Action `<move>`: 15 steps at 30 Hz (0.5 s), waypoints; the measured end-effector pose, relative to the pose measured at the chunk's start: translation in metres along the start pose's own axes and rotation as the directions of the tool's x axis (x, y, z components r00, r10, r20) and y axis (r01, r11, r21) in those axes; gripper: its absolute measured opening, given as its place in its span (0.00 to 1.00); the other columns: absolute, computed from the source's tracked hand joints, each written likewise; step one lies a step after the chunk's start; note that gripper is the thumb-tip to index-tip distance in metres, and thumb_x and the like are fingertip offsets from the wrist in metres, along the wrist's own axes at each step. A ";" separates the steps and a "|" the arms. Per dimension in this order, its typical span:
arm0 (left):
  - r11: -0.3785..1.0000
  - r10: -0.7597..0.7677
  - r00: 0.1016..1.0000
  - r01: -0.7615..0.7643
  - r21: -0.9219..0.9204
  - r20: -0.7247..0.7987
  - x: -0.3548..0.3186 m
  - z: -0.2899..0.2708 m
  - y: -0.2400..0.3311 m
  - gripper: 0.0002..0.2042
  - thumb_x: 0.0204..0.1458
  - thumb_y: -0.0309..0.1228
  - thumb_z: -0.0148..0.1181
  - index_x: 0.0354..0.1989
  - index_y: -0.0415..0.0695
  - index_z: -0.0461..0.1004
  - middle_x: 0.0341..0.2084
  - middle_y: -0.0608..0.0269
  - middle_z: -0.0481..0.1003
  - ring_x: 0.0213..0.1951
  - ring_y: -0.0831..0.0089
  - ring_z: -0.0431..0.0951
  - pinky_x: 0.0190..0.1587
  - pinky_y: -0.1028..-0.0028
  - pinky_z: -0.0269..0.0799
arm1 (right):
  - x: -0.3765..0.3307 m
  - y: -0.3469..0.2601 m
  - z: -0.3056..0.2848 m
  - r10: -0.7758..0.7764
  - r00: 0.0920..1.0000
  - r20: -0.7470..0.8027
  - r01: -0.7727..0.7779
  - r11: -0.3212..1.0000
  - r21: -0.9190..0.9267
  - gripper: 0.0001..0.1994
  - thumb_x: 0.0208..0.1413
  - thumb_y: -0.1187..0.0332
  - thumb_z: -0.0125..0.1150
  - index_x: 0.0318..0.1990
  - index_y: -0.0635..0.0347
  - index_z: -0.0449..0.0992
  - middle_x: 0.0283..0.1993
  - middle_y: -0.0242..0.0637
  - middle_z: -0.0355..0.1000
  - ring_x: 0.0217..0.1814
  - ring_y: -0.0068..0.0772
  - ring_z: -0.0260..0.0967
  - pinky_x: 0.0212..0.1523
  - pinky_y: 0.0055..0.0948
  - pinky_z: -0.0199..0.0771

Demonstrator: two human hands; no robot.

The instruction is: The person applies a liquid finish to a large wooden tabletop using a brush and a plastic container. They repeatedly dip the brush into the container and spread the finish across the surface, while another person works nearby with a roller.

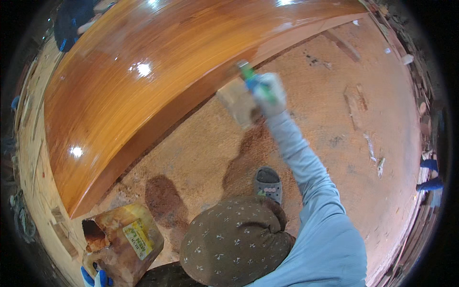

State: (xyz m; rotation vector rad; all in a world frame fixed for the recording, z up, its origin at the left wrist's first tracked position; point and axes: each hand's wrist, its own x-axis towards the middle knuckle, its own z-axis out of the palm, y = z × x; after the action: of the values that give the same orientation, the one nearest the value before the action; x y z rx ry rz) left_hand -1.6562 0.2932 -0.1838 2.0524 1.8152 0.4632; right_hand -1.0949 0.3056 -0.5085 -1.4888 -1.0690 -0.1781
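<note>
My right hand [270, 95], in a pale glove and blurred by motion, is closed around a paintbrush [247, 71] with a green handle. The brush head meets the lower side edge of a large, glossy orange-brown wooden slab [143, 100]. At the lower left my left hand [98, 279], in a blue and white glove, grips a stained, boxy container [146, 217]. Its jagged opening faces the slab's near corner, and a yellow label is on its side. What lies inside the container is hidden in shadow.
A pale wooden block [236, 103] stands by the slab's edge. The floor [320, 129] is covered in sawdust, with wood scraps [354, 107] and litter at the right. Part of another person [71, 24] shows at the upper left. My sandalled foot [267, 184] is below the block.
</note>
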 end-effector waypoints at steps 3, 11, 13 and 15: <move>0.993 -0.039 0.998 0.045 -0.111 0.048 0.002 0.010 0.002 0.14 0.53 0.24 0.59 0.49 0.46 0.79 0.50 0.45 0.74 0.50 0.50 0.74 0.48 0.60 0.72 | 0.036 0.030 -0.068 0.438 0.884 -0.161 -0.431 0.899 0.078 0.05 0.61 0.75 0.56 0.43 0.60 0.70 0.36 0.34 0.72 0.35 0.24 0.69 0.39 0.25 0.72; 0.881 -0.318 0.948 0.308 -0.358 0.034 0.015 0.020 0.009 0.15 0.55 0.28 0.60 0.52 0.45 0.76 0.55 0.42 0.69 0.53 0.52 0.72 0.51 0.60 0.72 | -0.032 -0.119 0.058 -0.265 0.910 0.318 0.206 0.957 0.206 0.08 0.50 0.76 0.60 0.38 0.58 0.71 0.31 0.39 0.70 0.36 0.40 0.71 0.38 0.36 0.74; 0.907 -0.231 0.972 0.232 -0.353 0.046 0.020 0.015 -0.004 0.17 0.56 0.31 0.60 0.54 0.45 0.75 0.56 0.43 0.69 0.53 0.52 0.72 0.53 0.60 0.71 | -0.015 -0.121 0.049 -0.293 0.925 0.241 0.208 0.923 0.322 0.09 0.52 0.77 0.60 0.41 0.58 0.73 0.33 0.36 0.73 0.37 0.31 0.73 0.38 0.31 0.74; 0.977 0.167 0.985 -0.160 -0.140 0.042 0.020 0.005 -0.054 0.19 0.56 0.33 0.60 0.56 0.45 0.73 0.56 0.46 0.70 0.54 0.54 0.72 0.55 0.61 0.70 | 0.019 -0.112 0.019 0.100 0.955 0.278 -0.213 0.885 0.415 0.08 0.54 0.77 0.58 0.41 0.58 0.71 0.34 0.36 0.73 0.35 0.28 0.72 0.36 0.29 0.74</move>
State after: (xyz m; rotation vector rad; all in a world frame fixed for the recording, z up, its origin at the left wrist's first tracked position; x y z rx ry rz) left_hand -1.6987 0.3183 -0.2131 2.1070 1.5465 0.5559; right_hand -1.1700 0.3134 -0.4216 -1.1916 -1.0916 0.3603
